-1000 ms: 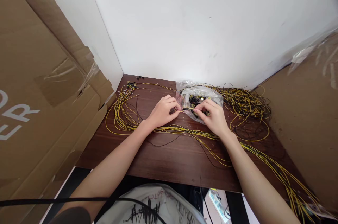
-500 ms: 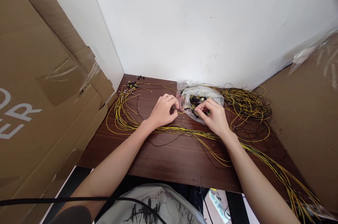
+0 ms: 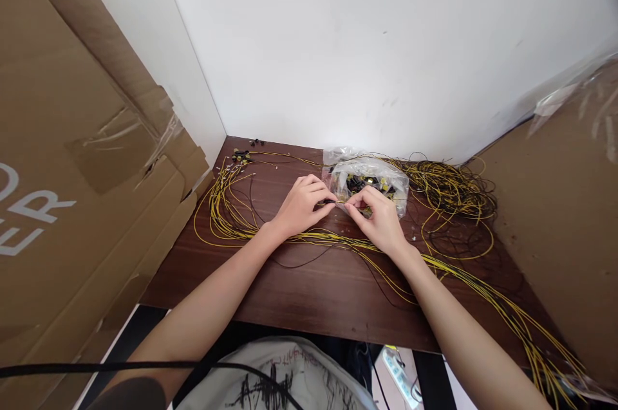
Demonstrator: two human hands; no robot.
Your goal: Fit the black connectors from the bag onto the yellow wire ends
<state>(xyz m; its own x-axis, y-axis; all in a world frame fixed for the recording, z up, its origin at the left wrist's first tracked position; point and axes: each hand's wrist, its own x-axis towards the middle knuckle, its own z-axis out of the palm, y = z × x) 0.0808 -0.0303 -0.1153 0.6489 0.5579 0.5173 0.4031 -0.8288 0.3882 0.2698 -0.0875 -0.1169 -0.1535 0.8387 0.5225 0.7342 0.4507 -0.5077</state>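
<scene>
I see the connector (image 3: 329, 201) between the pinched fingers of the left hand (image 3: 302, 205). Just beside it, the right hand (image 3: 380, 217) pinches the wire (image 3: 340, 203).

Your left forearm (image 3: 217, 294) and right forearm (image 3: 449, 307) slant in over the near edge of the worktop (image 3: 299, 297), bare and converging. Your left wrist (image 3: 273, 237) is nearly straight; your right wrist (image 3: 404, 252) carries on the line of its forearm. Well in from that edge, your left hand (image 3: 306, 206) has its back upward, fingers curled, with thumb and forefinger pinched and pointing toward the right edge. Your right hand (image 3: 379, 217) mirrors it, thumb and forefinger pinched toward the left edge. The two sets of fingertips sit just beside each other.
</scene>
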